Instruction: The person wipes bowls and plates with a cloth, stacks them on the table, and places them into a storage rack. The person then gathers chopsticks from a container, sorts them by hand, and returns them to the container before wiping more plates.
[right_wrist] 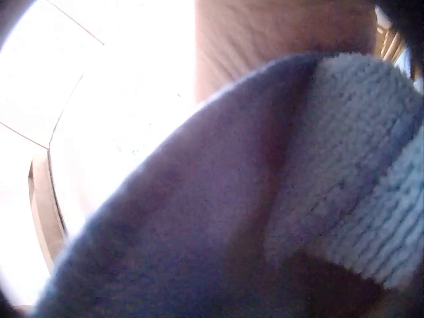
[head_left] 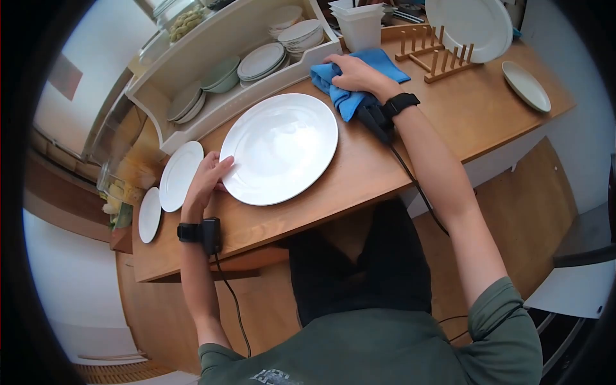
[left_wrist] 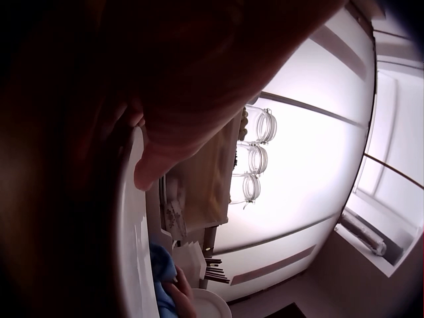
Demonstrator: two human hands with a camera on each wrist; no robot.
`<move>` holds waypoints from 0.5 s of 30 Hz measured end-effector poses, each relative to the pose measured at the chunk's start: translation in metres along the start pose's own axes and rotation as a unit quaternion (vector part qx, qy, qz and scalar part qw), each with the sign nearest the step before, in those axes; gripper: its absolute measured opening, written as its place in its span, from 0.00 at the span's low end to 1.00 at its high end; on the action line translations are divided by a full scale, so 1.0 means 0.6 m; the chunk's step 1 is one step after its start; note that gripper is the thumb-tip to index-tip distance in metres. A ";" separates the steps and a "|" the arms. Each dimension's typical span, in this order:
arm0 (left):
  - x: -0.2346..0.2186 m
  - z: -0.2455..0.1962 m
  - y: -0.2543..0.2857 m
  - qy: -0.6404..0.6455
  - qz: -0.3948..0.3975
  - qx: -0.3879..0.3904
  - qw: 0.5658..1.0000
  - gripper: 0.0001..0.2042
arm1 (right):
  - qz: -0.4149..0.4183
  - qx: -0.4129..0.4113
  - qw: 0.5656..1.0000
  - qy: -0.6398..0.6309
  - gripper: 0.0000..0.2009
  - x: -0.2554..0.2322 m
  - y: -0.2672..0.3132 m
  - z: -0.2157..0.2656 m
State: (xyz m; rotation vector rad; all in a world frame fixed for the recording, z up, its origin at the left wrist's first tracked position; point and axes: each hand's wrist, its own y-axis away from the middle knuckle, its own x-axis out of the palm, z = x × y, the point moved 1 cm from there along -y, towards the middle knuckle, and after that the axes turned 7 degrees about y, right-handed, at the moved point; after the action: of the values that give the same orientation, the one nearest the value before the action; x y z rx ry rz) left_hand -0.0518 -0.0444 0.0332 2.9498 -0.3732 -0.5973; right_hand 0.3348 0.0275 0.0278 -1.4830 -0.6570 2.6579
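My left hand (head_left: 206, 178) grips the left rim of a large white plate (head_left: 282, 151), thumb on its upper face and fingers underneath. Seen from the left wrist, the plate (left_wrist: 134, 232) is nearly edge-on, with the thumb (left_wrist: 154, 167) over its rim. To the right of the plate, my right hand (head_left: 359, 74) holds a bunched blue cloth (head_left: 340, 97), part of which spreads on the table behind the hand. Folds of the cloth (right_wrist: 199, 192) fill most of the right wrist view and hide the fingers there.
Two smaller white plates (head_left: 181, 176) lie at the table's left. A white shelf (head_left: 237, 96) with stacked dishes runs along the back. Right of it stand white containers (head_left: 359, 29), a wooden rack (head_left: 443, 67) with a large plate (head_left: 471, 29), and a small oval dish (head_left: 526, 86).
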 end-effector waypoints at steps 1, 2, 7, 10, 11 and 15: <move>0.002 0.001 0.000 -0.008 0.001 -0.002 1.000 0.19 | -0.031 -0.017 0.999 0.017 0.26 0.006 -0.003 -0.002; 0.002 0.005 -0.001 0.014 -0.005 0.011 1.000 0.19 | -0.035 -0.015 0.999 0.011 0.26 0.011 -0.005 -0.004; 0.013 -0.003 0.001 0.144 -0.035 0.070 0.986 0.19 | -0.201 -0.154 0.967 0.008 0.19 0.010 -0.008 0.011; 0.014 -0.016 0.000 0.161 -0.048 0.100 0.981 0.18 | -0.216 -0.127 0.966 -0.059 0.14 0.003 -0.007 0.025; 0.015 -0.020 0.003 0.150 -0.057 0.112 0.981 0.18 | -0.221 -0.128 0.965 -0.061 0.14 -0.001 -0.007 0.028; 0.032 -0.056 0.027 0.109 -0.095 0.151 0.978 0.17 | -0.236 -0.080 0.962 -0.111 0.10 -0.004 -0.008 0.034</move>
State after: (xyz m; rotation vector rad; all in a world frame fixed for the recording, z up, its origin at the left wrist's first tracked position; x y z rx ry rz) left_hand -0.0249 -0.0630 0.0595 3.3266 -0.1730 -0.2442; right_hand 0.3184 0.0241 0.0410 -0.9023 -1.1037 2.4500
